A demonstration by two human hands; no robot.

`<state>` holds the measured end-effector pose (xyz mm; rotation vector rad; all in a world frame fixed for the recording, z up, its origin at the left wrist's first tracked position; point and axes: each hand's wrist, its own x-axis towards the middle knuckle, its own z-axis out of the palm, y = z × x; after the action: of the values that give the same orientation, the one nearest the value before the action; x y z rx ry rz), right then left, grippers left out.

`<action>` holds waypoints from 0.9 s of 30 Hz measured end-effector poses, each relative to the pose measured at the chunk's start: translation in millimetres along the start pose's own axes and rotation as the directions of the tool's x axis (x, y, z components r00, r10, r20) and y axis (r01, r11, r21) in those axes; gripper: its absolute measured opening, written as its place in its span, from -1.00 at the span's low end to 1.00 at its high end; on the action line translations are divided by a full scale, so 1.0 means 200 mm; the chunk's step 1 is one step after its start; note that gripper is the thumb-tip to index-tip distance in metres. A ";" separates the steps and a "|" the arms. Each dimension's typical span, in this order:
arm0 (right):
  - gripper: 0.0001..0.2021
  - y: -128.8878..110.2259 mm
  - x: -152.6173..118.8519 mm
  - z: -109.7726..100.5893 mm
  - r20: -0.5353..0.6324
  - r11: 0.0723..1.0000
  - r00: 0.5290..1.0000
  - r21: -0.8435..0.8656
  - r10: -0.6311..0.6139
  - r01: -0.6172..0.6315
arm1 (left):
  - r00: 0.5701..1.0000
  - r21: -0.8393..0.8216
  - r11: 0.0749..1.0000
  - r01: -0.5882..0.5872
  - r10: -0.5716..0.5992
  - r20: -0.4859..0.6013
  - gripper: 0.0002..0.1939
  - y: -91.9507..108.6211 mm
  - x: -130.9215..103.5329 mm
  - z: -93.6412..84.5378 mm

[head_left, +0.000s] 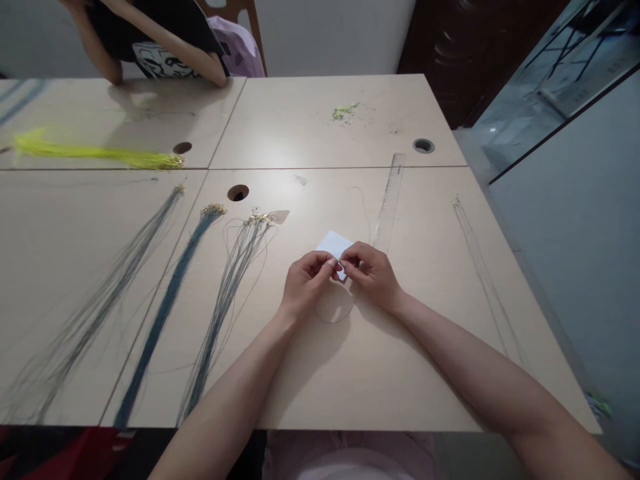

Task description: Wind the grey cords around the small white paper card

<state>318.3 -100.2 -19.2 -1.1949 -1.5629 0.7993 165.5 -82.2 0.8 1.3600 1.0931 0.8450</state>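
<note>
My left hand (306, 283) and my right hand (374, 275) meet over the middle of the table, thumbs and forefingers pinched close together. Between the fingertips they hold a thin cord (334, 323), which hangs in a loop below them. Its exact ends at the fingertips are too small to make out. Under the hands lies a small white card (332, 241), partly covered by the fingers. A clear ruler (390, 200) lies just beyond my right hand, with a fine strand curving beside it.
Left of my hands lie a grey-blue cord bundle (227, 293) with gold-coloured ends, a thick blue bundle (170, 310) and a grey bundle (125, 273). A yellow bundle (100, 152) lies farther back. Two loose cords (483, 270) are at right. A person (165, 43) leans on the far edge.
</note>
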 end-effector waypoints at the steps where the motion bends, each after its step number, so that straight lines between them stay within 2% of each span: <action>1: -0.94 0.00 0.00 0.00 -0.002 1.000 1.000 0.005 -0.004 0.004 | 1.000 0.000 1.000 -0.003 0.003 0.000 -0.81 0.00 0.00 0.00; 27: -0.93 0.00 0.00 0.00 0.006 1.000 1.000 0.007 0.028 -0.028 | 1.000 0.004 1.000 -0.030 0.030 -0.007 -0.85 0.00 0.00 0.00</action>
<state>319.1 -100.0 -19.3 -1.2124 -1.5499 0.8274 165.0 -81.3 0.0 1.3810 1.0827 0.8702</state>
